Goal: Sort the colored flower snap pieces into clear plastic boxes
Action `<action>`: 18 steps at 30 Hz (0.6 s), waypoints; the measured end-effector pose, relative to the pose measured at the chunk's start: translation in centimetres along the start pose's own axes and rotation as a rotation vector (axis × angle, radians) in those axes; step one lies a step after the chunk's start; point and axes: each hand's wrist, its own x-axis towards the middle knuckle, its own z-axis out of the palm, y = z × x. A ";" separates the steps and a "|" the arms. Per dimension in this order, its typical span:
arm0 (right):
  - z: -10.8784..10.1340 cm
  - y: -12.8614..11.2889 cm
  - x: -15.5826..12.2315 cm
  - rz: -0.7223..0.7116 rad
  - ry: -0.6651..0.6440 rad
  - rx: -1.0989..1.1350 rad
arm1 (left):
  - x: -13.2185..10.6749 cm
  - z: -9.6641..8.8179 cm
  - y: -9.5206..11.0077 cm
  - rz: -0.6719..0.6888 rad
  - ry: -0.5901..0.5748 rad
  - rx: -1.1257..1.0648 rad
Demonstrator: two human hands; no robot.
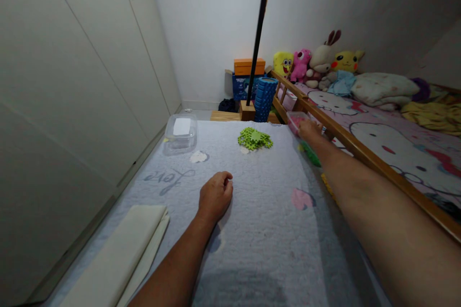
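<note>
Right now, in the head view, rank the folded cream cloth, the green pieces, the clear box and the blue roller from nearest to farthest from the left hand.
1. Folded cream cloth, just left of the left hand.
2. Green pieces, ahead right, and clear box, ahead left: too close to call.
3. Blue roller, past the rug's far end.

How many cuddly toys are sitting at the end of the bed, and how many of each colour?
Yellow: 2 (square plush, pointy-eared plush)
Pink: 1 (pink plush)
White: 1 (bunny plush)
Total: 4
</note>
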 end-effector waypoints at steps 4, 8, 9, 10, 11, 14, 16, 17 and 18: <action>0.1 0.6 0.0 -0.046 0.027 -0.014 | 0.0 0.0 0.0 -0.002 -0.001 0.006; -0.2 0.4 -0.3 -0.015 -0.010 -0.010 | 0.0 -0.1 0.0 -0.004 0.000 0.000; -0.4 0.1 -0.6 -0.011 0.004 0.007 | 0.0 -0.1 0.0 -0.003 -0.002 0.000; -0.5 -0.3 -0.9 -0.010 0.025 0.024 | 0.0 -0.1 0.0 -0.002 -0.005 0.001; -0.6 -0.8 -1.4 -0.012 0.051 0.042 | 0.0 -0.1 0.1 -0.001 -0.008 0.001; -0.5 -3.0 -3.8 -0.027 0.101 0.088 | 0.0 -0.1 0.1 0.000 -0.011 0.001; 0.2 -4.9 -6.3 -0.050 0.089 0.107 | 0.0 -0.1 0.1 0.000 -0.010 -0.005; 0.6 -5.8 -7.7 -0.061 0.075 0.124 | 0.0 -0.1 0.1 -0.001 -0.010 -0.008; 1.2 -6.7 -9.1 -0.066 0.057 0.172 | 0.0 -0.1 0.1 0.002 -0.010 -0.010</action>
